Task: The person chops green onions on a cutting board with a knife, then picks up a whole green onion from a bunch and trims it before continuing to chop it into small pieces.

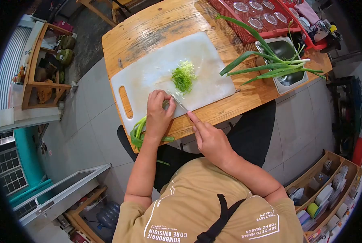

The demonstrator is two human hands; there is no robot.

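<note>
Curled tight, my left hand [158, 111] pins the scallion bunch [138, 133] at centre frame; my right hand [210, 137] closes round the knife [179, 103]. Stalks look light, soft, slippery: best held near the cut.

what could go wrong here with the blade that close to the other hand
1. The knife in the right hand sits right beside the left hand, whose curled fingers pin the green onion bunch. A slip could nick a fingertip.
2. The bunch's tails hang past the table edge, so it might shift mid-cut.
</note>
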